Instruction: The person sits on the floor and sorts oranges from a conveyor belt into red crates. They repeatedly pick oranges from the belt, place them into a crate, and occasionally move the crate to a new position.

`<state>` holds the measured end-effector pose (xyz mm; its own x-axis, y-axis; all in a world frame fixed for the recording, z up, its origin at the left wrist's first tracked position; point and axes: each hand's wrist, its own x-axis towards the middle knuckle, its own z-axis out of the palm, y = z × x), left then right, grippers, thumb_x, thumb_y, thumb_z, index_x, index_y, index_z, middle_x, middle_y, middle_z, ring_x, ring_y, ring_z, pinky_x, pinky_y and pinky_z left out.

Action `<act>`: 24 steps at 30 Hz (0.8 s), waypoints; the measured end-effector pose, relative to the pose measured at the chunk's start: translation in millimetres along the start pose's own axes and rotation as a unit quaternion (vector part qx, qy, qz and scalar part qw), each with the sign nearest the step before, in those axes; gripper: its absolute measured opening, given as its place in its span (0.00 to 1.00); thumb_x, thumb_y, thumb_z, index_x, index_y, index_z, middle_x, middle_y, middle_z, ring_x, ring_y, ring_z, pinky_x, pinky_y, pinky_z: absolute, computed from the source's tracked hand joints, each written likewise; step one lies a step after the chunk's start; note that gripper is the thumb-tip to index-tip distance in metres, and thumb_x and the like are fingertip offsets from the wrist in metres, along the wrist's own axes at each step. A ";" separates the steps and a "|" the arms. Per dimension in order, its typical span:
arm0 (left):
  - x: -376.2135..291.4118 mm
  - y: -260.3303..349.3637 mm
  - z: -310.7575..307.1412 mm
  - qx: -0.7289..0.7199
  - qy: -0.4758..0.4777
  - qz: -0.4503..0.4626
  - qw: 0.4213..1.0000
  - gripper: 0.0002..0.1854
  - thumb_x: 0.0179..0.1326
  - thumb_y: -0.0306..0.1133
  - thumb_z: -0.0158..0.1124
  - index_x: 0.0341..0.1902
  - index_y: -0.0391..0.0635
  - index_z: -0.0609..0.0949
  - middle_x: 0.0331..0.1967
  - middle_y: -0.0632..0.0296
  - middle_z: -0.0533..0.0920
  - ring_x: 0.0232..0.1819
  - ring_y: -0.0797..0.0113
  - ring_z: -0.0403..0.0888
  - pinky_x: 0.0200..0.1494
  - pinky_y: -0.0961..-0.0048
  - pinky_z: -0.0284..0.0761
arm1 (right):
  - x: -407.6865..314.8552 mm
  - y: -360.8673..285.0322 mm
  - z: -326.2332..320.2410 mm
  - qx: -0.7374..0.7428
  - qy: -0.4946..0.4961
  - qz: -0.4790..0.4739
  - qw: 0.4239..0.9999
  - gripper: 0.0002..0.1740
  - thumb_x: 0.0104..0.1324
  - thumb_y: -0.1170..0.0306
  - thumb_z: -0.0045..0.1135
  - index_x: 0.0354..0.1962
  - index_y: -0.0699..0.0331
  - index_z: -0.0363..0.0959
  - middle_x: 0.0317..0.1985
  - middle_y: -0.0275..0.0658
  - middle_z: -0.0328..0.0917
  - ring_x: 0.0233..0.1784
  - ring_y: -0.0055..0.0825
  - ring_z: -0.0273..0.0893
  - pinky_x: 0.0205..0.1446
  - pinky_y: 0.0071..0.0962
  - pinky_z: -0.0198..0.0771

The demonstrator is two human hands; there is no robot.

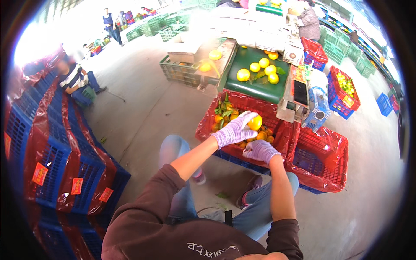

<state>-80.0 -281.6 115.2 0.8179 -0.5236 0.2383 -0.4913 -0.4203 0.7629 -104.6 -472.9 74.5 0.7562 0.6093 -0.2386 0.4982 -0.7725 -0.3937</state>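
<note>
My left hand (pixel 236 129), in a striped lilac knit glove, holds a ripe mandarin (pixel 255 122) between thumb and fingers. Just below it is my right hand (pixel 262 151), gloved alike, with its fingers curled over the near side of a crate lined with red plastic film (pixel 208 125). Whether anything is inside those curled fingers is hidden. Beneath both hands, the crate holds many mandarins (pixel 261 136), with green leaves (pixel 224 109) among them at the left. Beyond the crate, a green conveyor belt (pixel 237 68) carries several loose mandarins (pixel 264 62).
A second red-lined crate (pixel 339 156) stands at the right. Blue crates (pixel 53 162) are stacked at the left, near a seated person (pixel 76 79). A phone (pixel 300 92) lies on the conveyor's side ledge, above a blue motor housing (pixel 317 107). Another mandarin-filled crate (pixel 344 97) stands farther right.
</note>
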 end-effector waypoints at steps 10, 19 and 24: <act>16.3 -114.7 -57.1 0.302 -0.238 -0.138 0.913 0.30 0.62 0.47 0.66 0.64 0.46 0.77 0.54 0.45 0.83 0.57 0.48 0.81 0.59 0.55 0.76 | 9.2 11.6 7.0 -0.036 -0.013 0.108 0.993 0.25 0.65 0.49 0.53 0.39 0.62 0.84 0.43 0.51 0.85 0.50 0.49 0.82 0.56 0.44 0.76; 26.8 -149.1 -53.3 0.310 -0.246 -0.115 0.911 0.23 0.59 0.48 0.68 0.51 0.43 0.84 0.47 0.47 0.86 0.52 0.46 0.83 0.55 0.55 0.78 | 31.8 5.1 26.6 -0.022 -0.098 0.091 0.991 0.19 0.61 0.55 0.59 0.40 0.59 0.85 0.43 0.47 0.85 0.51 0.46 0.82 0.56 0.43 0.76; 27.9 -133.4 -63.3 0.324 -0.271 -0.189 0.887 0.23 0.61 0.47 0.67 0.52 0.43 0.84 0.49 0.48 0.85 0.54 0.47 0.82 0.56 0.55 0.77 | 35.9 -0.7 41.8 -0.060 -0.114 0.060 0.990 0.22 0.62 0.52 0.61 0.43 0.62 0.83 0.45 0.49 0.84 0.54 0.46 0.81 0.57 0.44 0.75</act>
<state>27.3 -193.2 58.1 0.7828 -0.4603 -0.4188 -0.4254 -0.8870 0.1797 -95.5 -442.9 29.1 0.7038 0.5263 -0.4770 0.4686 -0.8487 -0.2450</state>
